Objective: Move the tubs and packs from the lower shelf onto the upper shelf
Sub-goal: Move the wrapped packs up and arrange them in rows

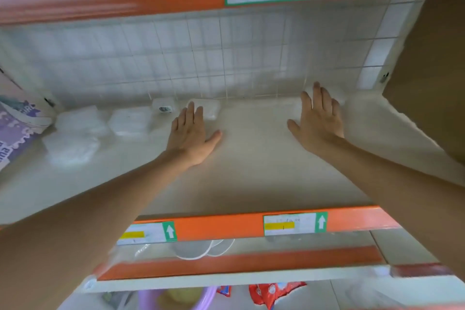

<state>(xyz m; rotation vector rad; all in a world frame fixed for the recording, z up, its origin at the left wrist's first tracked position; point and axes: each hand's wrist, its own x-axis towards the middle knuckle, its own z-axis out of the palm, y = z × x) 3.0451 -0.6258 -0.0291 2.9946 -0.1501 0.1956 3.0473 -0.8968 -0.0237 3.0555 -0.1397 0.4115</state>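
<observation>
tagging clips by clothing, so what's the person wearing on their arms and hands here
Nothing visible. The left hand and right hand are bare: no gloves, rings or watch. Both forearms are uncovered to the frame edge, so no sleeve shows.

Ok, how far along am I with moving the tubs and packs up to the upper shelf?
Done: several white wrapped packs lie back left on the cream upper shelf. In hand: your left hand reaches the middle white pack and your right hand the right white pack, fingers straight. Left: blurred clear round items below the orange front rail, likely tubs still to move.
</observation>
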